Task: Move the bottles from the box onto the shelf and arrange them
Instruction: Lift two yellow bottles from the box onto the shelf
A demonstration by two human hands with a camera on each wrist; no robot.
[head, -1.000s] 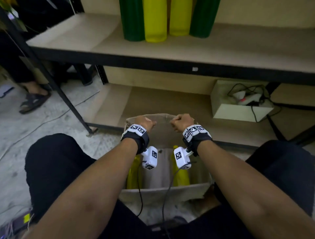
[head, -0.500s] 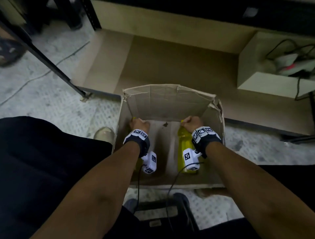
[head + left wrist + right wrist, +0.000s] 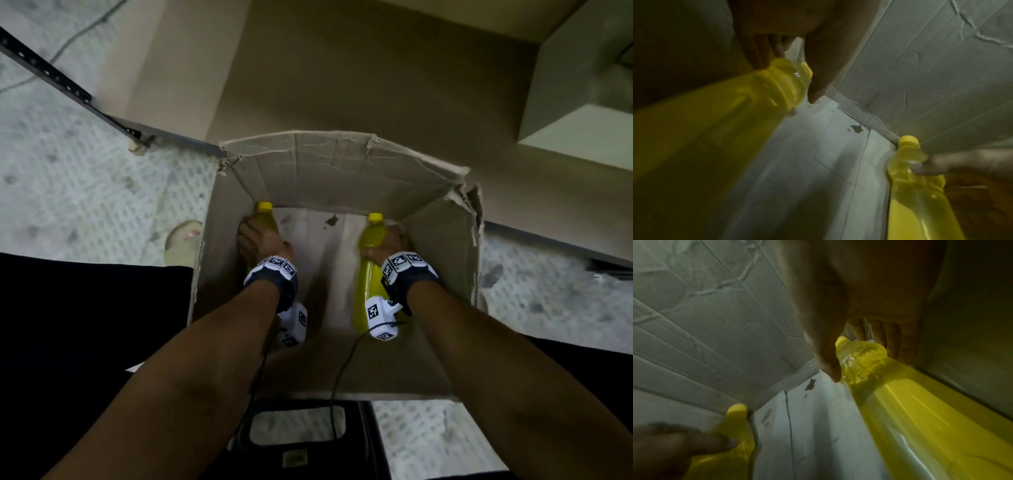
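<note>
Each hand, the left hand (image 3: 257,240) and right hand (image 3: 387,247), gripped a full-looking, probably heavy, slick yellow bottle, the left bottle (image 3: 265,218) and right bottle (image 3: 367,274), at its shoulder inside the cardboard box (image 3: 342,168).

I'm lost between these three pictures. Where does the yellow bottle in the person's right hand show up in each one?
Head: the right bottle lies along the box's right wall, right hand at its neck.
Left wrist: lower right.
Right wrist: large, centre to lower right.
Shared landmark: the dark stain on the box floor, between the two bottles.
</note>
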